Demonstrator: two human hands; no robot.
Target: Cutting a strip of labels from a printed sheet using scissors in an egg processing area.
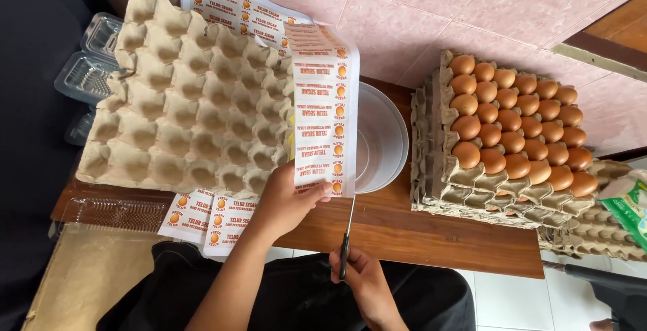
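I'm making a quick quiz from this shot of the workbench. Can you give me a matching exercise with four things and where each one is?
Things:
1. label sheet
2. scissors
3. brown eggs
4. empty egg tray

Places:
A. on the stacked trays at the right
B. in the right hand
C. at the left of the bench
D. held by the left hand

Pairs: 1-D, 2-B, 3-A, 4-C

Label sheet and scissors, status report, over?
Left hand pinching the white printed label sheet at its lower edge. Right hand in grip on slim metal scissors, blades at the sheet's edge. Empty grey cardboard egg tray beneath; nothing blocking.
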